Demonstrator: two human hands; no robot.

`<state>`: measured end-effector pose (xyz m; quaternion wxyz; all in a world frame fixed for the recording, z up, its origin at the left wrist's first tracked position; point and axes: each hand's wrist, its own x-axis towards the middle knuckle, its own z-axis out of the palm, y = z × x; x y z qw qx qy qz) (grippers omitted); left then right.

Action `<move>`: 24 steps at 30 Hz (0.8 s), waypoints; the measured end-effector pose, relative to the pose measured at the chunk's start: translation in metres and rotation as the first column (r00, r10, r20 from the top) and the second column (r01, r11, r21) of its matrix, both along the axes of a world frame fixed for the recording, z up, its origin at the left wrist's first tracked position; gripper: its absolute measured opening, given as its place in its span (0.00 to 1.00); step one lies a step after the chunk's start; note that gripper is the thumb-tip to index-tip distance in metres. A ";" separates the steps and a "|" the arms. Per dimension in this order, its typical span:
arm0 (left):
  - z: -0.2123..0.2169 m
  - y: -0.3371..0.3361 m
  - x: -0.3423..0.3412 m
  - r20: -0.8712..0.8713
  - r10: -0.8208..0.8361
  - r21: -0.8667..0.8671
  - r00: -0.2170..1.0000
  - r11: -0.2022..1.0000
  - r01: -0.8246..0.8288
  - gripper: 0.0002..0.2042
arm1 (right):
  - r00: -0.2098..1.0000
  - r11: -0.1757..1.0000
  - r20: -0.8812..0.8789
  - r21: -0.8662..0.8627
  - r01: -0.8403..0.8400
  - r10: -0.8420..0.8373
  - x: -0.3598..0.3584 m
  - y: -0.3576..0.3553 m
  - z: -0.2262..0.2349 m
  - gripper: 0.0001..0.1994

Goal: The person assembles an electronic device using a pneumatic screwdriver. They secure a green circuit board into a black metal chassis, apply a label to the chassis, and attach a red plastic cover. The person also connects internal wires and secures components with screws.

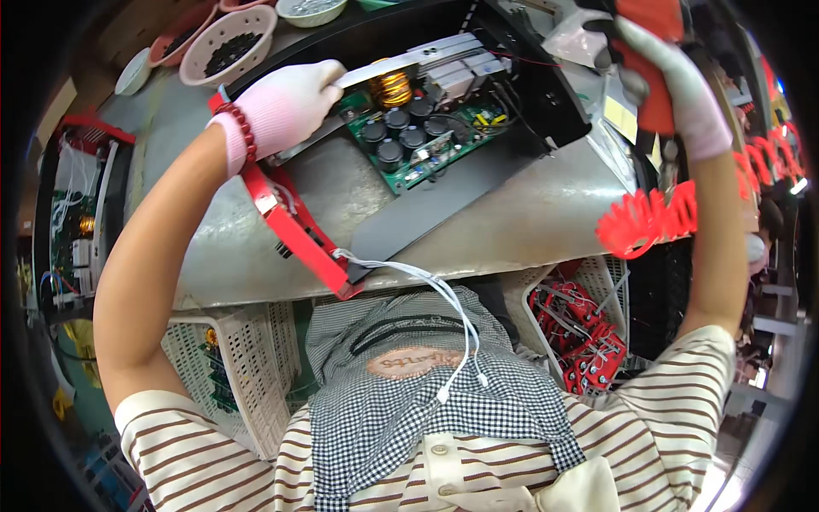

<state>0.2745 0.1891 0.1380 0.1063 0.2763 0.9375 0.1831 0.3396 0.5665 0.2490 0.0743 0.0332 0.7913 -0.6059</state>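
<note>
A black metal case (pixel 512 102) with a red front panel (pixel 294 226) lies on the grey bench (pixel 529 222). Inside it sits a green circuit board (pixel 409 141) with several black capacitors, a copper coil (pixel 392 87) and silver heat sinks (pixel 456 60). My left hand (pixel 286 107), in a white glove, grips a flat silver metal strip (pixel 371 72) at the board's left edge. My right hand (pixel 670 77), also gloved, is raised at the upper right and shut on a red power screwdriver (pixel 653 51) with a red coiled cable (pixel 657 218).
Pink and white bowls (pixel 230 43) of small parts stand at the bench's far left. White baskets (pixel 247 358) below the bench hold boards and red wired parts (pixel 580 337). Another open unit (pixel 77 230) sits to the left. White cables (pixel 444 299) hang from the case.
</note>
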 end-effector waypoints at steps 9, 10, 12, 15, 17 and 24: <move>0.011 0.010 0.007 0.164 0.072 0.038 0.984 0.996 -0.079 0.14 | 0.812 0.795 0.364 -0.241 0.556 -0.457 0.116 0.116 -0.125 0.12; 0.011 0.009 0.008 0.171 0.091 0.032 0.981 0.995 -0.098 0.14 | 0.799 0.786 0.379 -0.237 0.571 -0.466 0.119 0.114 -0.139 0.11; 0.014 0.008 0.009 0.168 0.108 0.000 0.980 0.994 -0.110 0.13 | 0.798 0.769 0.430 -0.297 0.566 -0.422 0.120 0.111 -0.165 0.11; 0.010 0.004 0.007 0.149 0.059 0.074 0.987 0.995 -0.071 0.14 | 0.787 0.790 0.430 -0.228 0.569 -0.443 0.117 0.108 -0.180 0.14; 0.015 0.006 0.009 0.108 0.061 0.004 0.992 0.998 -0.061 0.14 | 0.830 0.846 0.357 -0.164 0.507 -0.428 0.114 0.093 -0.171 0.15; 0.037 0.015 0.018 -0.649 -0.241 -0.234 0.722 0.966 0.112 0.15 | 0.934 0.259 0.033 0.964 0.065 -0.356 0.120 0.061 -0.142 0.24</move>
